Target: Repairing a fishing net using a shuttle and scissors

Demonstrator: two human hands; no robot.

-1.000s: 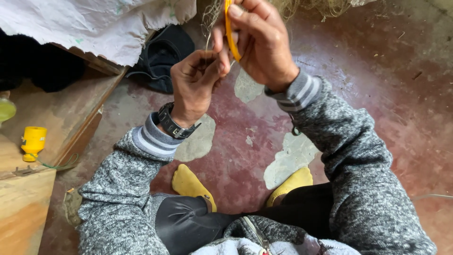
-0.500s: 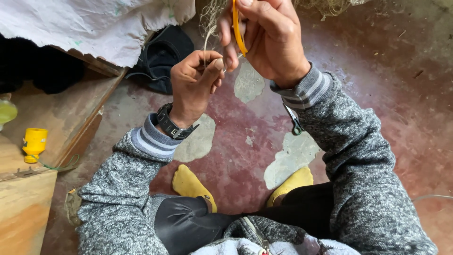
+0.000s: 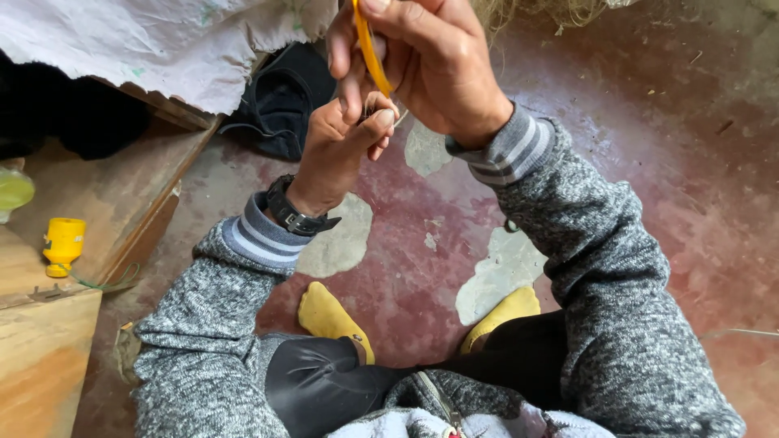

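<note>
Worn red-painted concrete floor (image 3: 649, 162) with pale chipped patches lies under both raised hands. Right hand (image 3: 430, 69) is closed, its fingers curled around a thin curved orange plastic strip (image 3: 372, 57) that runs up out of the top of the view. Left hand (image 3: 341, 142) sits just below and to the left of the right one, touching it, with thumb and forefinger pinched together against the lower end of the strip; what else it grips between those fingertips is too small to tell. A black wristwatch (image 3: 296, 215) circles the left wrist, and both arms wear grey flecked knitted sleeves with striped cuffs. Below the hands, two yellow socked feet (image 3: 333, 320) rest on the floor. Further left of the left hand lie a dark cloth bag (image 3: 280, 101), a crumpled grey-white sheet (image 3: 162, 45) and a wooden board (image 3: 49, 341) carrying a small yellow plastic bottle (image 3: 63, 246)
</note>
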